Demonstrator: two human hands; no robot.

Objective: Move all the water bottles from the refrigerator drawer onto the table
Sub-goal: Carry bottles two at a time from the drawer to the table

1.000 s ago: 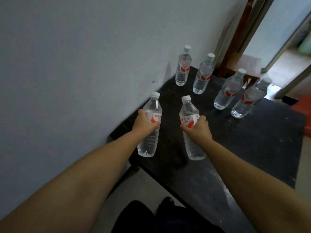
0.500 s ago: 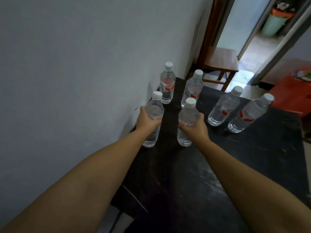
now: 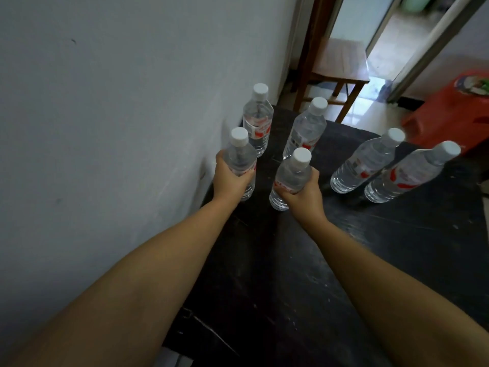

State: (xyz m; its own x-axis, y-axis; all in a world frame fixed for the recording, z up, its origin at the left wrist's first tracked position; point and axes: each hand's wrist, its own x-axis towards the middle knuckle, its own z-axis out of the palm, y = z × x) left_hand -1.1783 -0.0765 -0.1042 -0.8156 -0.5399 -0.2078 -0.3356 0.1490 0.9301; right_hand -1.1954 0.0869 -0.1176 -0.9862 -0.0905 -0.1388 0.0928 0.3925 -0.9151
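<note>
Two bare forearms reach in from 7 and 5 o'clock over the black table (image 3: 383,260), whose scuffed dark top fills the lower right of the view and runs along the white wall (image 3: 105,102) on the left.

A little farther in, the hands sit side by side, apart from each other. The left hand (image 3: 228,178) wraps its fingers around the label of the left bottle (image 3: 242,161), held upright close to the wall. The right hand (image 3: 304,192) grips the right bottle (image 3: 291,176) around its middle, thumb on the near side; its base shows below the hand, at or just above the tabletop, and whether it touches cannot be told. Both bottles are clear, with white caps and red-and-white labels.

Beyond the hands, toward 12 o'clock, two more bottles stand on the table: the wall-side bottle (image 3: 258,120) just behind the left one, and the second standing bottle (image 3: 305,129) just beside it. At about 2 o'clock stands another pair, the third standing bottle (image 3: 366,162) and the fourth standing bottle (image 3: 407,173), close together.

Farthest off, past the table's far edge, a wooden stool (image 3: 338,62) sits at 1 o'clock before a bright doorway, and a red plastic stool (image 3: 449,112) at 2 o'clock.
</note>
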